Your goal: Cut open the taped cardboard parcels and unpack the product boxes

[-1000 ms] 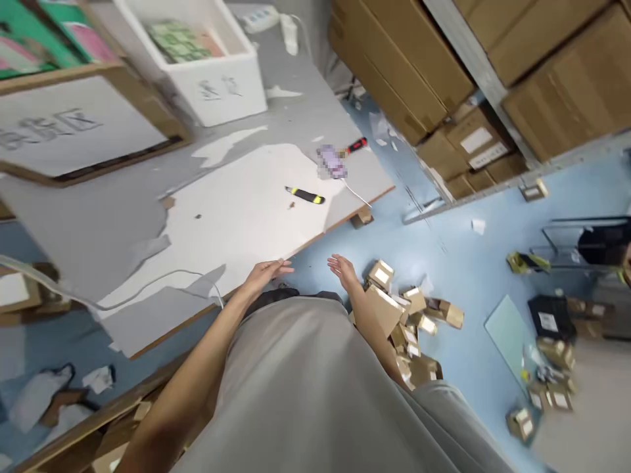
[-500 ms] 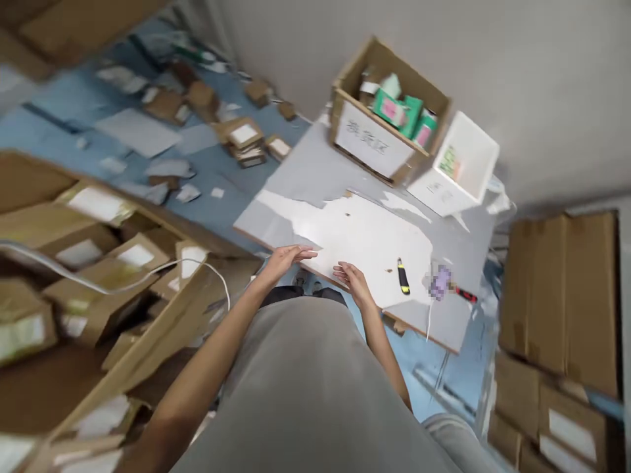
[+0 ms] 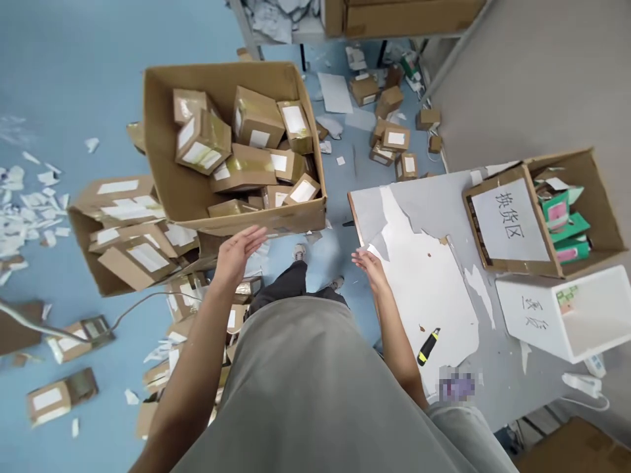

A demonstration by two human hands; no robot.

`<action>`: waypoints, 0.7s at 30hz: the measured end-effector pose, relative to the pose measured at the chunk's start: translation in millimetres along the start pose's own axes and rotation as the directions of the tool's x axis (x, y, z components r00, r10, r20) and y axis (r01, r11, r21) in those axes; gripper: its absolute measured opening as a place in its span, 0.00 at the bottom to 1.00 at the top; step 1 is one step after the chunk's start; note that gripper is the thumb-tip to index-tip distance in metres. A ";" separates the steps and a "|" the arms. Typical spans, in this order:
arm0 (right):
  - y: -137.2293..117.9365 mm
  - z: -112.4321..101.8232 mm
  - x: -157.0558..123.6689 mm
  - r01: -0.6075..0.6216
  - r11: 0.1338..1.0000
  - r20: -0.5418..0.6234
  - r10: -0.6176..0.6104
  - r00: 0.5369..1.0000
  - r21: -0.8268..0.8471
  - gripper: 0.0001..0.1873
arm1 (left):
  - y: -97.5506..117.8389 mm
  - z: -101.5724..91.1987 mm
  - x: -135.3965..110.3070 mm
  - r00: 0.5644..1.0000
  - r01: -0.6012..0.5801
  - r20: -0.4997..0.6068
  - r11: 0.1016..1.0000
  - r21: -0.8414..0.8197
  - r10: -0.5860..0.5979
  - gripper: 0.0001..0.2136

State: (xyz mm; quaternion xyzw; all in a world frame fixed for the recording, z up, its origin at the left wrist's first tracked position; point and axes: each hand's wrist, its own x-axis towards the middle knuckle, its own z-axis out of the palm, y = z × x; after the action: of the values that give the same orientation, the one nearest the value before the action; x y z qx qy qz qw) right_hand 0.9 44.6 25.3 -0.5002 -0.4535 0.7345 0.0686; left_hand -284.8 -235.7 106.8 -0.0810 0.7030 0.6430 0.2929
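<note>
My left hand (image 3: 238,255) is empty, its fingers stretched out, just below the front wall of a large cardboard box (image 3: 246,222). Inside that box lie several small taped cartons (image 3: 204,141) with white labels. Over the left edge of the table (image 3: 497,387), my right hand (image 3: 371,268) has its fingers apart and holds nothing. A black and yellow utility knife (image 3: 428,347) rests on the white worn patch of the tabletop, to the right of my right forearm.
On the table's far side stand a cardboard box (image 3: 510,220) with green packets and a white bin (image 3: 535,315). A second carton-filled box (image 3: 106,272) is at left. Loose cartons (image 3: 62,397) and paper scraps (image 3: 29,203) litter the blue floor. A shelf (image 3: 305,29) stands at the top.
My view has swung left, from the table to the large box of cartons. My hands have moved farther apart, both still empty. The utility knife still lies on the table.
</note>
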 end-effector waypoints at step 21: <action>-72.3 395.8 160.1 0.041 0.939 0.254 0.051 0.966 -0.343 0.12 | 41.8 -109.2 282.8 0.959 0.259 -0.077 0.952 -0.164 -0.274 0.23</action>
State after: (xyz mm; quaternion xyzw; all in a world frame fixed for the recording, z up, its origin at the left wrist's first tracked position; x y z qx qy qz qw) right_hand -418.5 -61.3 5.8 -0.4054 -0.5790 0.7027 -0.0819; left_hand -569.5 -258.7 -3.2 -0.2288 0.6480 0.6447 0.3349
